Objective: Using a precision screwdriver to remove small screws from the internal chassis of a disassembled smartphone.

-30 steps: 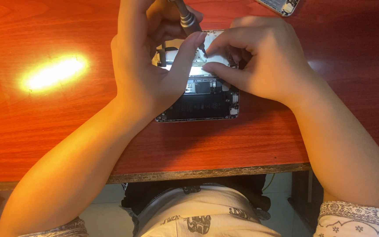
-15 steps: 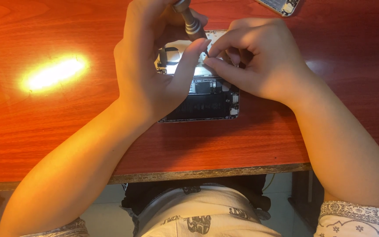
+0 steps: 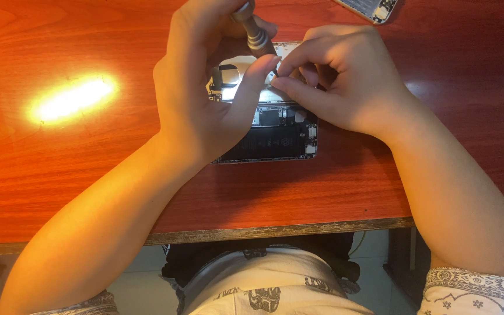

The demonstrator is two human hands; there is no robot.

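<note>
Phone [image 3: 275,137], back opened, lay flat on the red-brown wooden table [image 3: 88,175], its dark battery end nearest the person, just below both hands. Bare circuit parts showed between the wrists; the upper half was covered by the fingers.

Left hand [image 3: 205,99] was closed around a small grey screwdriver [image 3: 255,32]. The thumb pressed along the shaft and the other fingers curled behind it. The tool stood tilted, tip pointing down into the upper part of the phone; the tip itself was hidden.

Right hand [image 3: 345,81] was pinched, forefinger and thumb drawn together right beside the screwdriver's lower end, touching the left thumb. Whether it held a screw or only steadied the bit, I could not tell.

Change over the last second: the driver had swung from lying back in the left hand to standing more upright over the board, and the right fingertips had closed in from resting on the phone to meet it. My reading: aiming had ended and the bit was being seated, so turning was probably under way or about to be.

Farther off, beyond the right hand, a second phone part [image 3: 368,9] lay at the table's far edge, well apart. To the left of the grip, a bright patch of reflected light [image 3: 71,99] sat on the wood.
</note>
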